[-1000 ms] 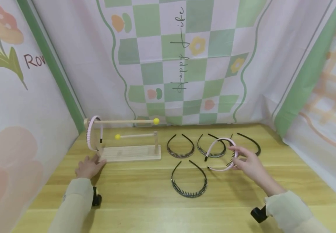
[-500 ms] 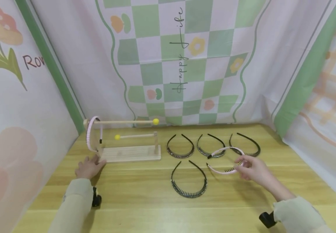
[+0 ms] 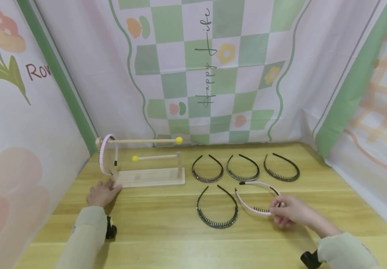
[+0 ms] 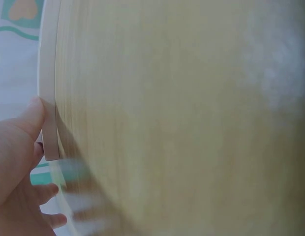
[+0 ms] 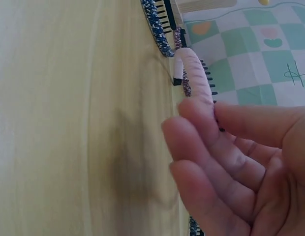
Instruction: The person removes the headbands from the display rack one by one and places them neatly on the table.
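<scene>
My right hand (image 3: 289,211) pinches a pink headband (image 3: 247,204) with black comb teeth between thumb and fingertips. It is tilted over the table's right half, its open ends towards the left. In the right wrist view part of the pink band (image 5: 196,73) shows above the fingers (image 5: 184,140), its shadow on the wood. My left hand (image 3: 100,193) grips the left end of a wooden headband stand (image 3: 149,177), thumb at the base's edge (image 4: 49,88). A second pink headband (image 3: 102,155) hangs on the stand's upper rod (image 3: 143,141) at its left end.
Black toothed headbands lie in a row behind: left (image 3: 208,179), middle (image 3: 243,178) and right (image 3: 282,177). Another glittery black headband (image 3: 218,224) lies left of the held one. A lower rod with a yellow ball (image 3: 134,158) sits on the stand. Patterned cloth (image 3: 200,86) backs the table (image 3: 166,243).
My right hand has drawn the pink headband towards me and lowered it, tilting it flatter, away from the row of black headbands. My left hand stays at the stand.
</scene>
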Tool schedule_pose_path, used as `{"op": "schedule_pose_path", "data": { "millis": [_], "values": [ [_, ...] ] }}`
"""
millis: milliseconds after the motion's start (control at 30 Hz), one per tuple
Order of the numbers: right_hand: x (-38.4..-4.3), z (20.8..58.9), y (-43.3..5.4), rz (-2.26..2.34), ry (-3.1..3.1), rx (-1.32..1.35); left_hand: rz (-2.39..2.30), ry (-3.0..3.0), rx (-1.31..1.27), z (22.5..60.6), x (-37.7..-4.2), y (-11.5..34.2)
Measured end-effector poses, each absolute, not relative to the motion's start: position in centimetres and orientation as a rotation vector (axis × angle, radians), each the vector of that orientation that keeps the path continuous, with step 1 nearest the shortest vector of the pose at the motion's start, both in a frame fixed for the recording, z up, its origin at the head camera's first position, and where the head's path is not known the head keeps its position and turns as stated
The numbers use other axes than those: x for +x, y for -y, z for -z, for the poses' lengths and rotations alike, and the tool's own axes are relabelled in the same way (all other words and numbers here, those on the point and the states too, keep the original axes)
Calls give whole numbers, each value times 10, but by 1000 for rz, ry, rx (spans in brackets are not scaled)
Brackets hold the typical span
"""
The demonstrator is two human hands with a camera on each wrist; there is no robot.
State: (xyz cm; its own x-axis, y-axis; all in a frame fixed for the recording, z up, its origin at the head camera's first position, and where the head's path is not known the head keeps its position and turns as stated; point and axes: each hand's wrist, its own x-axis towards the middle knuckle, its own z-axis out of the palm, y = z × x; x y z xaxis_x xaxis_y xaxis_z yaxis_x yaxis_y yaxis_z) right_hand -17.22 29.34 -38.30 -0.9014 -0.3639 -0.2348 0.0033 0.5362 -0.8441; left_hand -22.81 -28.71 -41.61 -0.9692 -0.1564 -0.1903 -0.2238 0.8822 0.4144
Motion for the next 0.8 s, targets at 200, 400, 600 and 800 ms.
{"op": "schedule_pose_path", "data": {
  "millis": [200, 400, 600, 800],
  "values": [
    [-170, 388, -286, 1259, -2411, -345, -675, -2899, -297, 416, -229, 287],
    [-168, 394, -277, 1200, -2448, -386, -680, -2896, -302, 416, -229, 287],
    [-167, 400, -271, 1191, -2455, -404, -667, -2917, -283, 416, -228, 288],
    [-167, 402, -268, 1167, -2458, -409, -649, -2929, -274, 418, -228, 288]
  ]
}}
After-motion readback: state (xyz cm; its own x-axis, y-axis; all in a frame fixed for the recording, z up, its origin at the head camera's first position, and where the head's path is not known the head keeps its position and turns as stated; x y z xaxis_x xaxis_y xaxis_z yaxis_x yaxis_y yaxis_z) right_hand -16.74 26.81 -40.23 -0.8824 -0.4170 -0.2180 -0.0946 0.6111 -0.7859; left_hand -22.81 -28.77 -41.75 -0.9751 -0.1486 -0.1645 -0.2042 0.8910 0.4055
